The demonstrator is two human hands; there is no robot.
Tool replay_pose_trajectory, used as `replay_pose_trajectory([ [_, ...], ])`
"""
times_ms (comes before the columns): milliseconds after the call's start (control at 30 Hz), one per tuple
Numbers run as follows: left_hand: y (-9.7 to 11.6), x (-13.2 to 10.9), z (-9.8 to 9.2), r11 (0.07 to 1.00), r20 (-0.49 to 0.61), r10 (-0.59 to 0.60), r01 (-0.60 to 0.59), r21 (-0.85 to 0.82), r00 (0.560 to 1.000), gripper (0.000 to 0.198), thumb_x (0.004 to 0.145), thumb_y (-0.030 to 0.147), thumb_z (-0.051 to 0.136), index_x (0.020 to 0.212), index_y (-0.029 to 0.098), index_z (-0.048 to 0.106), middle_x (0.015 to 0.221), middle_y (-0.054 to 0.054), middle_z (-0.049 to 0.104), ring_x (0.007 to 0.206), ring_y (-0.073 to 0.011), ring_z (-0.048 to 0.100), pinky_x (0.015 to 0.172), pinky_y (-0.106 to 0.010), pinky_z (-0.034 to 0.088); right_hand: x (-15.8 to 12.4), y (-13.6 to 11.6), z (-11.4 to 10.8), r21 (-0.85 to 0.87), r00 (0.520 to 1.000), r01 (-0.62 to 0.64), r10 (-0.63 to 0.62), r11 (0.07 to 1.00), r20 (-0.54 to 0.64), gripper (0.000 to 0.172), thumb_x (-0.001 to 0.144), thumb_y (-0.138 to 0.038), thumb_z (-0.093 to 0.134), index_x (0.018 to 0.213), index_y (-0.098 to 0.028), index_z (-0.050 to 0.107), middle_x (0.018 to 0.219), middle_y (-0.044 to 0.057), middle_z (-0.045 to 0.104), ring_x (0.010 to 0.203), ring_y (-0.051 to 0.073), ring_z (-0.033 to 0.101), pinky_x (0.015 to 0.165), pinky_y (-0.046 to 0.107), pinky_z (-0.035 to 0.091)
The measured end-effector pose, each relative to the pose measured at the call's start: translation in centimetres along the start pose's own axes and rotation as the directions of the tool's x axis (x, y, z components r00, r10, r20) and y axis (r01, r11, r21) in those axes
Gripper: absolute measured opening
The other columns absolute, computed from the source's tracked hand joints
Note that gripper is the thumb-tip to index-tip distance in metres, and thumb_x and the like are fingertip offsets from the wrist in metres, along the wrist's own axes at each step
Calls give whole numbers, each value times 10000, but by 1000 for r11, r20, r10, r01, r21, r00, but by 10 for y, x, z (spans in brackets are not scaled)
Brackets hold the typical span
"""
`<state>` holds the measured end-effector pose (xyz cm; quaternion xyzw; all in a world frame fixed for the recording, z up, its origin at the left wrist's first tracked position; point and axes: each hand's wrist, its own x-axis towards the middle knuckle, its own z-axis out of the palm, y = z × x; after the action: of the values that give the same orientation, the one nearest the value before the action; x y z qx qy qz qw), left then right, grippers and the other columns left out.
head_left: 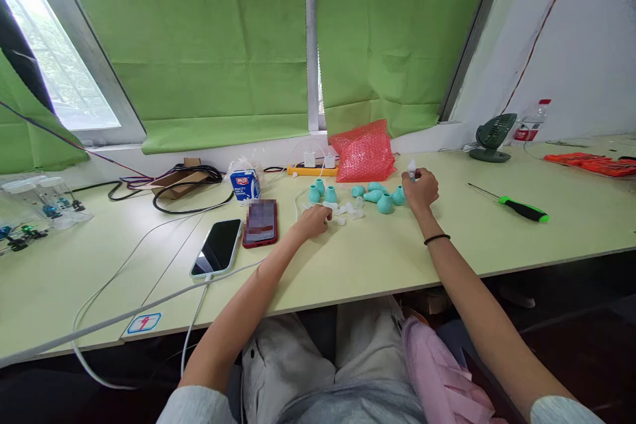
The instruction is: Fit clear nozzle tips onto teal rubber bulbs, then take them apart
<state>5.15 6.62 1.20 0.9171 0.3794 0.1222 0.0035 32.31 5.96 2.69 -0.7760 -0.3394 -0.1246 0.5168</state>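
Note:
My left hand (315, 220) rests on the pale green table (348, 258), fingers curled over small clear plastic pieces (348, 212); what it grips is hidden. My right hand (421, 189) is closed round a small white-and-clear part (412, 169) held upright. Several teal rubber bulbs (377, 196) lie between and just beyond the hands, some standing (320, 193), some on their sides. A black band circles my right wrist.
A red bubble-wrap bag (364, 151) and a yellow power strip (312, 169) lie behind the bulbs. Two phones (217, 248) (260, 223), a milk carton (245, 184) and cables sit left. A green-handled screwdriver (517, 207) and a small fan (493, 138) are right.

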Motion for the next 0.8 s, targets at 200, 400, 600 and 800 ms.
replay_pose_trajectory([
  [200, -3, 2, 4, 1000, -5, 27, -27, 4, 1000, 259, 637, 20, 432, 771, 149, 611, 815, -61, 623, 785, -182, 556, 609, -234, 412, -2, -2, -2, -130, 980, -34, 58, 991, 191, 247, 608, -397, 531, 728, -196, 609, 724, 74, 588, 711, 230, 538, 611, 328, 392],
  [400, -3, 2, 3, 999, -16, 38, -38, -5, 999, 246, 643, 22, 430, 754, 141, 614, 787, -53, 629, 760, -165, 558, 614, -222, 413, -3, -2, -1, -217, 982, 22, 20, 976, 189, 268, 597, -362, 534, 779, -183, 618, 779, 105, 605, 739, 257, 559, 611, 344, 405],
  [600, -1, 1, 2, 1000, -27, 16, -16, -3, 1000, 247, 663, 34, 430, 764, 142, 627, 792, -57, 636, 756, -166, 564, 610, -224, 418, -3, 0, 1, -189, 982, 35, 1, 981, 188, 245, 607, -330, 526, 788, -202, 630, 784, 104, 616, 745, 268, 563, 605, 354, 409],
  [800, -3, 3, 3, 1000, -41, -11, 10, -9, 999, 267, 672, 32, 424, 779, 145, 641, 829, -61, 645, 775, -172, 578, 649, -240, 433, -4, 2, 4, -144, 988, 133, -119, 981, 104, 208, 650, -267, 496, 798, -212, 632, 764, 88, 618, 732, 244, 547, 590, 326, 389],
])
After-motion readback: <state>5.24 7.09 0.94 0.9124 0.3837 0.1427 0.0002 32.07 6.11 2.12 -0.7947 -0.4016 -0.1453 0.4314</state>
